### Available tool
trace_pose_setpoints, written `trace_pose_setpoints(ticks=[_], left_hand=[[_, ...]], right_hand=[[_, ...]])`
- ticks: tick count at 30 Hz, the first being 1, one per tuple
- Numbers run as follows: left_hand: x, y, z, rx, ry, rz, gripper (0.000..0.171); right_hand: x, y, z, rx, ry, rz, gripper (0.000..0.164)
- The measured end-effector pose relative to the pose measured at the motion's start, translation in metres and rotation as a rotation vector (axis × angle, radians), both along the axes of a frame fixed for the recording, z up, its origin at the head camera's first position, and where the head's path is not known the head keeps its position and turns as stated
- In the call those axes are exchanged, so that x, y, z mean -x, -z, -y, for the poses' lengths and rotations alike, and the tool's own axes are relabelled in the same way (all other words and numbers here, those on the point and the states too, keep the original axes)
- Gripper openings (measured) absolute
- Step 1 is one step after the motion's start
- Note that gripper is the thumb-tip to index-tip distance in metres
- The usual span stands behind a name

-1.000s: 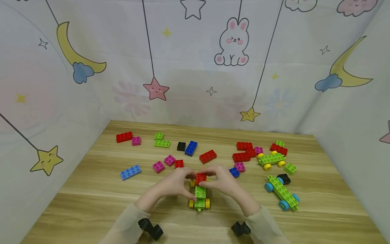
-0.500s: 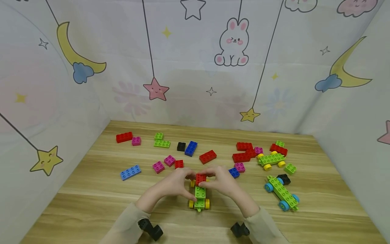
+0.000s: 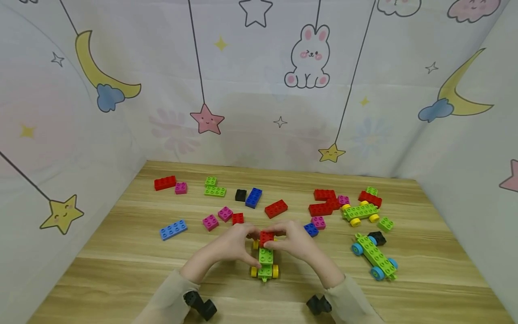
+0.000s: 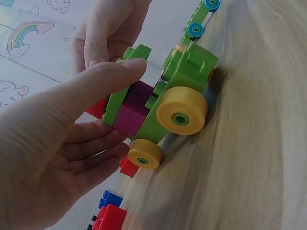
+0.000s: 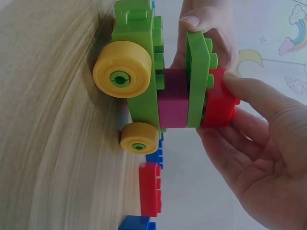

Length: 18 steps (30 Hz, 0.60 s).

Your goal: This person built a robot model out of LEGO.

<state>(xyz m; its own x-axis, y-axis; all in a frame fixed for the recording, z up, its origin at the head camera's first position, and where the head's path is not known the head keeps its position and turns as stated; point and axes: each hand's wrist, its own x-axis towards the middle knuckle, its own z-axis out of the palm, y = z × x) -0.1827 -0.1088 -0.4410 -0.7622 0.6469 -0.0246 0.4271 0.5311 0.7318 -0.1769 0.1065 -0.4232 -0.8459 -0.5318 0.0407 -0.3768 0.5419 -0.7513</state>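
A toy car [image 3: 265,271] with a green base and yellow wheels [image 5: 122,69] stands on the table between both hands. In the right wrist view, a magenta brick [image 5: 173,98] sits on its base, a longer green brick [image 5: 195,91] lies across that, and a red brick [image 5: 218,103] is on top. My left hand [image 3: 236,243] holds the car around the green brick, thumb on the near side and fingers at the far side. My right hand [image 3: 294,240] pinches the red brick between thumb and fingers. The green brick overhangs the magenta one.
To the right are a green car base with blue wheels [image 3: 375,256] and another with yellow wheels [image 3: 361,211]. Loose bricks spread across the back, among them a light blue brick [image 3: 174,229], a red brick [image 3: 276,209] and a dark blue brick [image 3: 253,198]. A printed cloth wall [image 3: 251,148] stands behind.
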Motion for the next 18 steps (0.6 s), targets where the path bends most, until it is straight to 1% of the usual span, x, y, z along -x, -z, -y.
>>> trace_pose_setpoints(ticks=[7,18], left_hand=[[0.0000,-0.0009,-0.0007,0.011,-0.003,0.008,0.065],[0.0002,-0.0003,0.0000,0.003,-0.008,0.010,0.066]], right_hand=[[-0.0001,-0.0003,-0.0009,0.010,-0.004,0.019,0.032],[-0.0008,0.0005,0.0005,0.013,0.005,0.000,0.030]])
